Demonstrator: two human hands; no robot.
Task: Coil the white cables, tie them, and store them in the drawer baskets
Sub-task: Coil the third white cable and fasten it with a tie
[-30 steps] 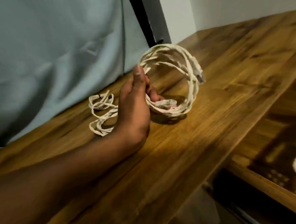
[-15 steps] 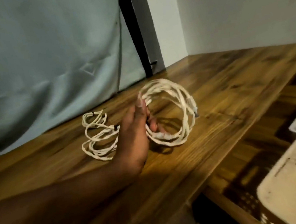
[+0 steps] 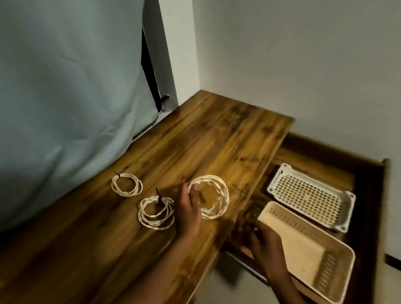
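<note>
My left hand (image 3: 188, 213) grips an untied coil of white cable (image 3: 217, 195) by its left side, just above the wooden desk top (image 3: 217, 137). Two more white coils lie flat on the desk to the left, each bound with a black tie: a far coil (image 3: 127, 188) and a near coil (image 3: 155, 214). My right hand (image 3: 262, 243) reaches into the open drawer (image 3: 318, 153), at the left end of the beige basket (image 3: 301, 252). Its fingers are blurred, with a small dark shape at the tips. A white perforated basket (image 3: 309, 196) sits behind the beige one.
A grey-green curtain (image 3: 52, 93) hangs along the desk's left side. White walls (image 3: 308, 54) meet in the corner behind the desk and drawer. The drawer's far wooden side (image 3: 383, 207) stands close to the right wall.
The view has swung right and pulled back, showing the open drawer and both baskets. My left hand still holds the coil, now tilted flatter toward the desk. My right hand has come into view in the drawer.
</note>
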